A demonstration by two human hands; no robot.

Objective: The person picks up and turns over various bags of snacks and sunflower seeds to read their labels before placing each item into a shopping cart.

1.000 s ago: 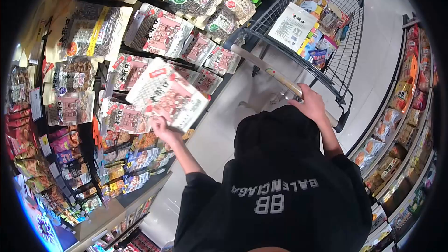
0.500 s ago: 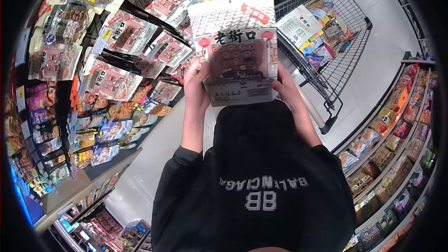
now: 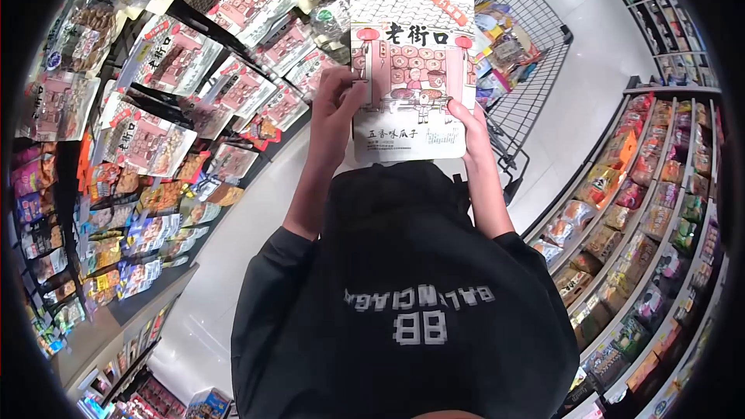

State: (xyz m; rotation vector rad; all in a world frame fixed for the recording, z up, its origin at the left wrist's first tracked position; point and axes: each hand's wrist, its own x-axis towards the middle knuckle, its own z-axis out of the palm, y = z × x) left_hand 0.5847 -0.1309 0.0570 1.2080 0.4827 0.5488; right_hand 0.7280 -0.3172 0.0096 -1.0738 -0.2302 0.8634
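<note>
A white and pink bag of melon seeds point(image 3: 415, 128) stands upright in front of my chest, its printed front facing me. My right hand point(image 3: 472, 130) grips its lower right edge, thumb over the front and the other fingers mostly hidden behind. At the left edge, my left hand point(image 3: 335, 105) is closed, with curled fingers and the thumb against the bag's side. Matching white and pink bags point(image 3: 172, 54) hang on the rack to the left of my left hand.
Beyond the bag, a black wire shopping cart point(image 3: 535, 70) holds several packets. Curved shelves point(image 3: 621, 240) of packaged snacks line the right side. More hanging snack packets point(image 3: 147, 221) fill the lower left rack, beside a pale tiled floor point(image 3: 206, 295).
The bag has shifted right in view and its front looks brighter and sharper. My left hand's fingers have curled up along its edge. The cart and racks have shifted left in view.
</note>
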